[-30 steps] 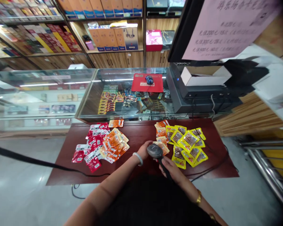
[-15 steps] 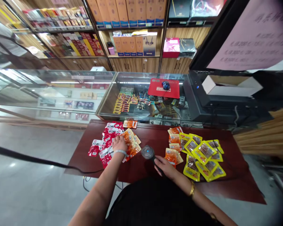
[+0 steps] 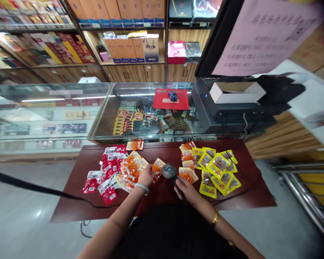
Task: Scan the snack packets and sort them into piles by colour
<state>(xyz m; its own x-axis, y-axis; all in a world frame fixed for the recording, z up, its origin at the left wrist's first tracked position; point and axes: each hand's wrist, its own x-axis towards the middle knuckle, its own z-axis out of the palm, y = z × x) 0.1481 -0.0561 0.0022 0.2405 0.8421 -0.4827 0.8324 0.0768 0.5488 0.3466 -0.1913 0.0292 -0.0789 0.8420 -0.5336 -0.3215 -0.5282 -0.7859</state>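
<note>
My left hand (image 3: 146, 175) holds an orange snack packet (image 3: 158, 166) just above the dark red table (image 3: 162, 196), right in front of the scanner head. My right hand (image 3: 187, 190) grips the black handle of a barcode scanner (image 3: 169, 171), whose blue light is lit. To the left lies a heap of red packets (image 3: 108, 172) and orange packets (image 3: 131, 166). On the right sit a few orange packets (image 3: 187, 163) and several yellow packets (image 3: 218, 169).
Behind the table stands a glass display counter (image 3: 102, 108) with a red mouse pad (image 3: 171, 99) and mouse. A black register with a monitor (image 3: 232, 108) is at the right. A black cable (image 3: 37, 185) crosses the floor at the left. Shelves of boxes (image 3: 129, 46) line the back wall.
My left hand went from the scanner to the left heap, picked up an orange packet, and now holds it in front of the scanner. The right hand kept hold of the scanner.
</note>
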